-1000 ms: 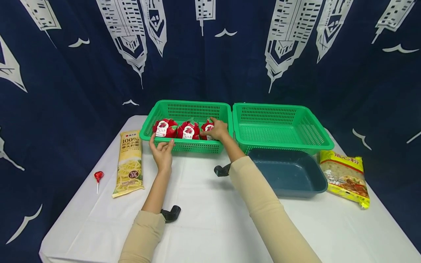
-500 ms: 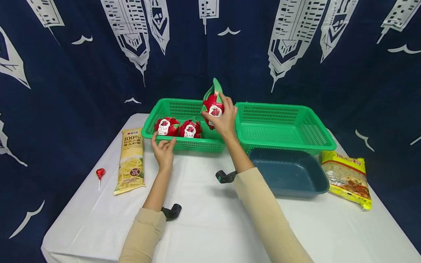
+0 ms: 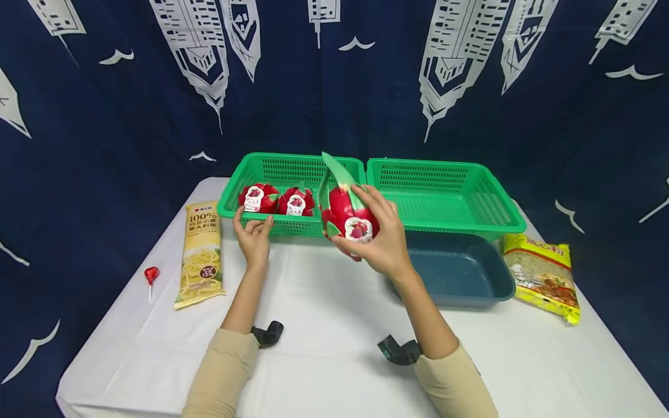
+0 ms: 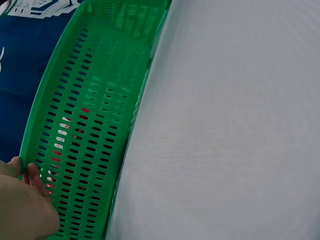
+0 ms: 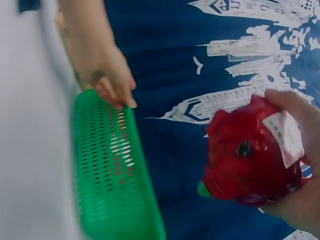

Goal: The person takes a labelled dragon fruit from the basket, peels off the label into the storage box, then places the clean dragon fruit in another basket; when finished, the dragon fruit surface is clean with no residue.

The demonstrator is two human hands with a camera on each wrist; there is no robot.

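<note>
My right hand (image 3: 385, 235) holds a red dragon fruit (image 3: 342, 212) with green leaf tips and a round white label. It is raised in front of the left green basket (image 3: 292, 226), and the right wrist view shows the fruit's red underside, gripped between thumb and fingers. Two more dragon fruits, one at the left end (image 3: 263, 200) and one beside it (image 3: 298, 203), sit inside that basket. My left hand (image 3: 253, 241) pinches the basket's near rim at its left part. In the left wrist view, its fingers lie along the perforated wall (image 4: 85, 135).
A second green basket (image 3: 434, 220) stands to the right, with a dark blue tub (image 3: 460, 273) before it. On the right lies a yellow noodle bag (image 3: 543, 276). At left are a pasta packet (image 3: 201, 255) and a red lollipop (image 3: 151, 276).
My right hand has lifted the rightmost dragon fruit out of the left basket and brought it nearer to me. My left hand has stayed at the basket's rim.
</note>
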